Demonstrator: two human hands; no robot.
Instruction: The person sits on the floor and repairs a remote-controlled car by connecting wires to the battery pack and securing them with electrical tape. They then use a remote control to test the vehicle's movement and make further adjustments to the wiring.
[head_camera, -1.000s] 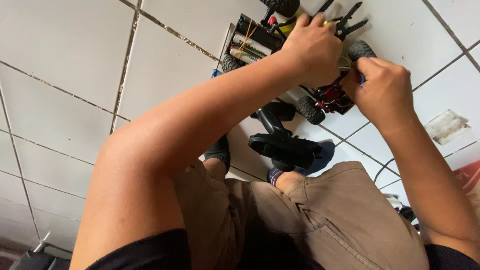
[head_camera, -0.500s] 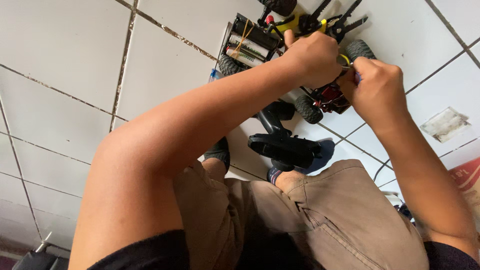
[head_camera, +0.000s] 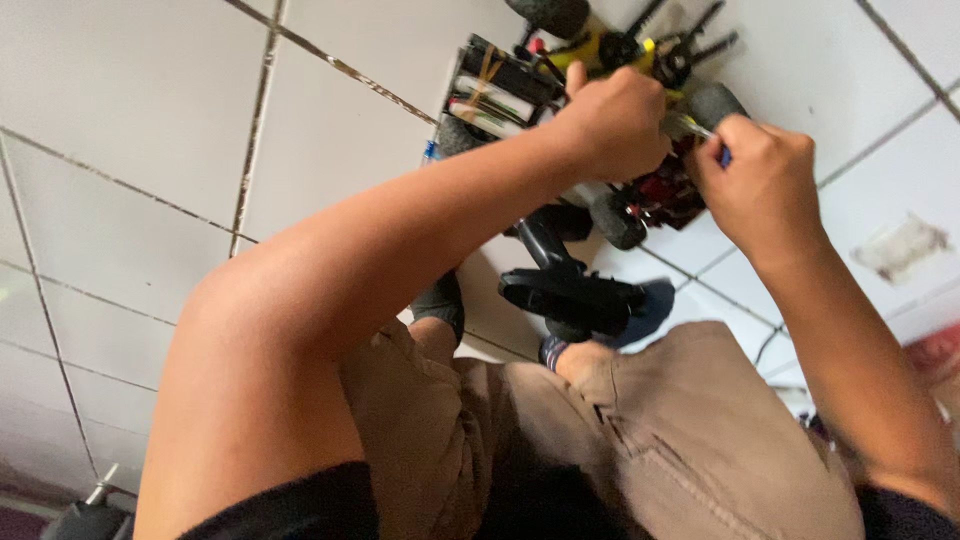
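A small model car chassis (head_camera: 500, 92) with black foam wheels, yellow and red parts lies on the white tiled floor at the top of the view. My left hand (head_camera: 612, 122) is closed over its middle and holds it. My right hand (head_camera: 762, 185) sits just right of the left, against a rear wheel (head_camera: 716, 100). It grips a thin metal tool with a blue handle (head_camera: 712, 146), whose tip points into the chassis between the two hands. The spot where the tip touches is hidden.
A black pistol-shaped device (head_camera: 570, 290) lies on the floor below the car, by my dark-socked feet (head_camera: 440, 300) and a blue slipper (head_camera: 655, 298). My knees in tan shorts (head_camera: 660, 450) fill the bottom. A scrap of tape or paper (head_camera: 905, 245) lies at right.
My right hand has moved left and closed up against my left hand on the car. The left hand keeps its hold on the chassis.
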